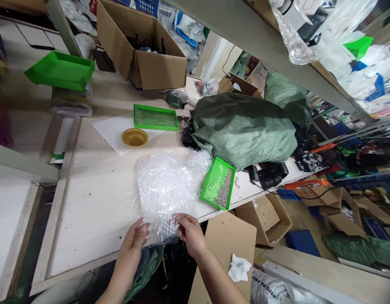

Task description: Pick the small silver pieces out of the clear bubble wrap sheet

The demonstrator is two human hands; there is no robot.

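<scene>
Far left of the hands, a green plastic tray (59, 69) sits on a stack of bagged items (71, 105), off the counter (93, 219). The left hand (134, 238) is closed on the near edge of a bubble wrap sheet (165, 190), which lies crumpled on the counter between both hands. Ahead of the left hand, a gold bowl (134, 137) rests on a white paper sheet (112, 135). A green mesh-bottomed tray (155, 117) lies beside the bowl, further from the hands, with a cardboard box (141, 46) open beyond it. The right hand (190, 233) also grips the near edge of the wrap, fingers curled over the plastic. Ahead of the right hand, dark round parts (187, 137) are grouped against a green woven sack (244, 131). A green perforated tray (218, 183) holding small metallic beads sits tilted against the right end of the wrap, touching it. Right of the right hand, below the counter edge, lies a cardboard sheet (226, 249) bearing crumpled white tissue (239, 267). Black equipment (269, 175) stands on the counter, further right.
</scene>
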